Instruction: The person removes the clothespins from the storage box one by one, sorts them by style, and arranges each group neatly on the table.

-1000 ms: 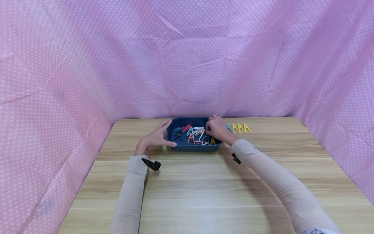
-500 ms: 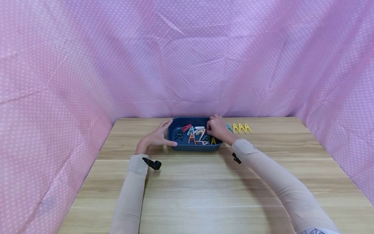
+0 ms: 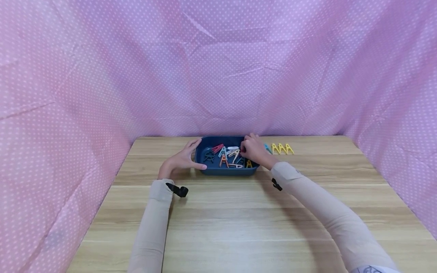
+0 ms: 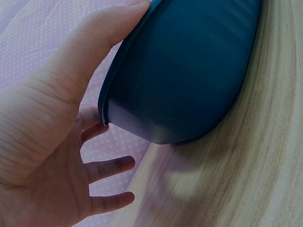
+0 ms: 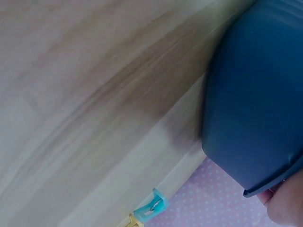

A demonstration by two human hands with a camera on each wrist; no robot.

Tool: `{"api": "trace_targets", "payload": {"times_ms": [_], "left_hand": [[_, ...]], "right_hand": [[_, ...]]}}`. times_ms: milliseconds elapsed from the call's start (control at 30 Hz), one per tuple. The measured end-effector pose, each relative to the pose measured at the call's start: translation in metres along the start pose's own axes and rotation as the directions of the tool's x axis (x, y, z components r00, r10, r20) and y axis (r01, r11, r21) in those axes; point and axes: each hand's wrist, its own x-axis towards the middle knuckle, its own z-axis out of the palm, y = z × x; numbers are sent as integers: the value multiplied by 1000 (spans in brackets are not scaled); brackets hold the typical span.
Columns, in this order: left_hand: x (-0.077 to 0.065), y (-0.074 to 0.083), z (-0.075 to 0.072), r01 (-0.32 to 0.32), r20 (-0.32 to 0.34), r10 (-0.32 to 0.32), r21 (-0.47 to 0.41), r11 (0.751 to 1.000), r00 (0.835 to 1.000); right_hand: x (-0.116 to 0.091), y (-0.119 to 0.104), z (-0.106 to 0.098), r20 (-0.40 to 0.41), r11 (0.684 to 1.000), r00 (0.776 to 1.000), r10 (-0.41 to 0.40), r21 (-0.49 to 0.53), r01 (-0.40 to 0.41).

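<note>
Spanning the box [image 3: 228,172] at its left end: your left hand [image 3: 183,159], fingers spread | bent over right end: your right hand [image 3: 254,149], can't tell its grip

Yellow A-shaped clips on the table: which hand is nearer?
Right. The right hand is at the blue oblong tub, near the yellow clips; the left hand holds the tub's opposite end.

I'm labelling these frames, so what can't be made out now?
Head view: what, if anything, the right grip holds; its back hides it.
Left wrist view: contents of the plastic bin, behind its wall.
Right wrist view: most of that grip, cut by the right edge.
Head view: the lowest sleeve print, cut by the bottom edge.
</note>
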Motion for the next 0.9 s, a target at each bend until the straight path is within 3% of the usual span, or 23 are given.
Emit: {"api": "trace_targets", "payload": {"times_ms": [333, 633, 900], "left_hand": [[0, 2, -1, -36, 2, 36, 2, 999, 999], [-1, 3, -1, -18, -5, 18, -6, 1000, 1000], [-1, 3, 1, -15, 2, 15, 2, 1000, 1000]], "right_hand": [[-16, 1, -5, -95, 999, 995, -37, 4, 38], [-27, 8, -14, -144, 999, 989, -26, 32, 31], [-40, 19, -24, -164, 995, 983, -83, 37, 90]]}}
